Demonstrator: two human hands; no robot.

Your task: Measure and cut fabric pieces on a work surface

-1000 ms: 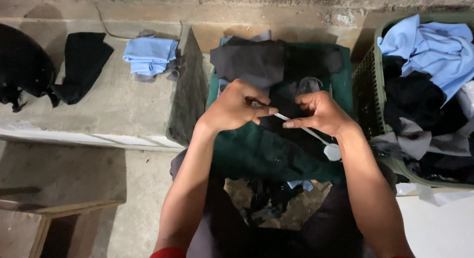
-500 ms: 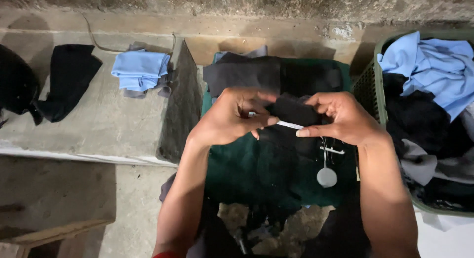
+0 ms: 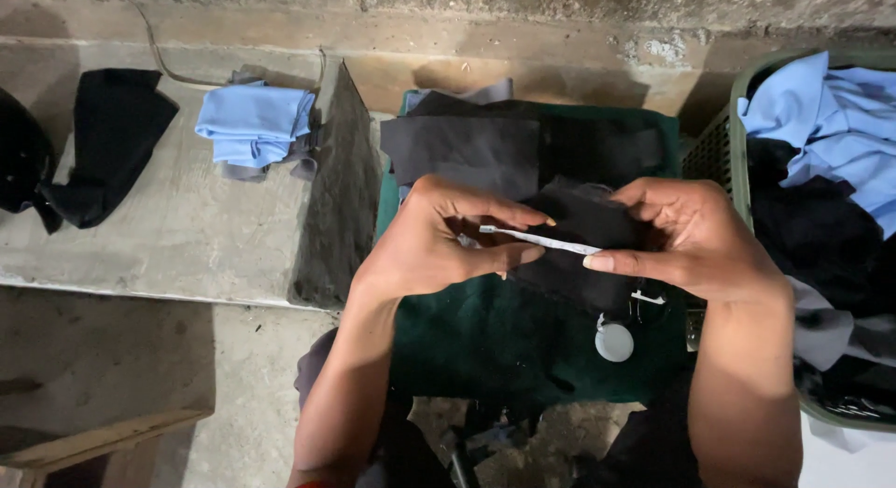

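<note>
1. Nearest the camera, two bare forearms rise from the bottom edge toward the middle of the view.
2. The left hand (image 3: 439,236) is curled, thumb and fingertips pinching the left end of a thin white strip (image 3: 539,239).
3. The right hand (image 3: 695,236) pinches the other end of the strip between thumb and fingers, and the same fingers also grip a small black cloth (image 3: 579,241) that hangs behind the strip.
4. The strip runs nearly level between both hands, held above the work surface.
5. Just below the right hand, a small round white disc (image 3: 614,341) lies on a dark green cloth (image 3: 485,339), with a small metal clip-like piece just above it.
6. The green cloth covers the surface under both hands.
7. Farther on, folded dark grey and black cloths (image 3: 485,147) are stacked on the green cloth.
8. To the right stands a green plastic basket (image 3: 714,157) filled with light blue and dark clothes.
9. To the left, a concrete ledge (image 3: 177,236) carries a folded light blue garment (image 3: 254,122) and, well apart from it, black garments (image 3: 103,138) at the left edge.
10. A rough wall (image 3: 467,3) runs along the far end.
</note>
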